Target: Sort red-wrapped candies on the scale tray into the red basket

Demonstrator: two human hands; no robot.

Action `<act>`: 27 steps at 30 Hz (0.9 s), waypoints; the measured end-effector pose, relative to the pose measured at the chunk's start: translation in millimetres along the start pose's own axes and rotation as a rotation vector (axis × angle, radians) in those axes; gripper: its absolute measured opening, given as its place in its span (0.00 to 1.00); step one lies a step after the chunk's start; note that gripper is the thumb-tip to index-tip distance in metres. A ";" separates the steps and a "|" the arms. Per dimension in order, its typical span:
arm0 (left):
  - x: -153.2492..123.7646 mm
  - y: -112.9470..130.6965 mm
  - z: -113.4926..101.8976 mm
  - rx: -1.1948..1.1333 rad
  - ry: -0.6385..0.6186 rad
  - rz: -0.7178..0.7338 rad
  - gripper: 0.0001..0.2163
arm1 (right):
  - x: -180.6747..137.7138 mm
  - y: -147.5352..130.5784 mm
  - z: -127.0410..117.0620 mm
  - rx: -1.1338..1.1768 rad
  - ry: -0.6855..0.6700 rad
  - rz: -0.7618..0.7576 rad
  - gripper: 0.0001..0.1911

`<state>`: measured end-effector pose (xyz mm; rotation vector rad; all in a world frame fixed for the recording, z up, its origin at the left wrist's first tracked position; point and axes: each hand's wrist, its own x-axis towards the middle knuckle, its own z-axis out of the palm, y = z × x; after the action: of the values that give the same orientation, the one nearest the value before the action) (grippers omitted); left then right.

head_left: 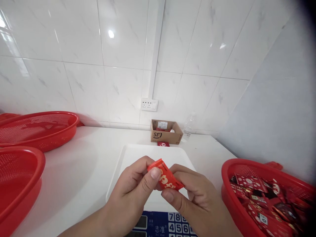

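Both my hands pinch one small red packet (166, 177) with white print, held above the white pan of a weighing scale (128, 157). My left hand (130, 194) grips the packet's left end between thumb and fingers. My right hand (195, 197) holds its right end, fingers curled under it. The scale's blue keypad (172, 225) with number keys shows below my wrists. To my right, a red mesh basket (228, 171) is full of several similar red and dark packets (261, 200).
Two red mesh baskets sit at the left, one near (22, 174) and one further back (41, 130). A small cardboard box (166, 131) stands by the tiled wall with a red packet (163, 144) in front of it. A wall socket (149, 104) is above.
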<state>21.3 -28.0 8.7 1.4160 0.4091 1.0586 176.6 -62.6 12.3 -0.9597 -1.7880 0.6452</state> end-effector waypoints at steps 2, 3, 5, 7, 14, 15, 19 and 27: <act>-0.3 0.6 -0.3 -0.001 0.006 0.000 0.13 | -0.9 -0.4 -0.5 -0.006 0.002 -0.024 0.10; -0.3 0.8 -0.6 0.008 0.008 0.001 0.13 | -1.2 -0.6 -0.6 -0.008 0.007 -0.038 0.11; -0.1 1.3 -1.4 0.043 0.002 0.007 0.13 | -1.3 -0.9 -0.8 -0.009 0.015 -0.059 0.11; 0.5 1.6 -1.9 0.088 -0.005 0.008 0.13 | -1.0 -1.6 -0.7 -0.012 0.012 -0.058 0.11; 2.5 2.0 -2.3 0.121 -0.034 -0.008 0.12 | -0.7 -3.0 0.2 -0.009 0.017 -0.023 0.14; 2.6 2.2 -2.4 0.118 -0.037 -0.014 0.12 | -0.9 -2.0 0.1 -0.016 0.003 -0.007 0.14; 2.8 3.3 -3.4 0.107 -0.028 -0.027 0.11 | -1.8 2.7 -1.7 -0.035 -0.044 0.003 0.15; 3.0 2.9 -4.8 0.077 0.004 -0.031 0.12 | -0.6 3.4 -5.4 0.048 0.080 0.004 0.14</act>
<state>18.0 -23.3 11.5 1.4716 0.4779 1.0306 182.8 -61.2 11.4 -0.9444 -1.6939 0.6408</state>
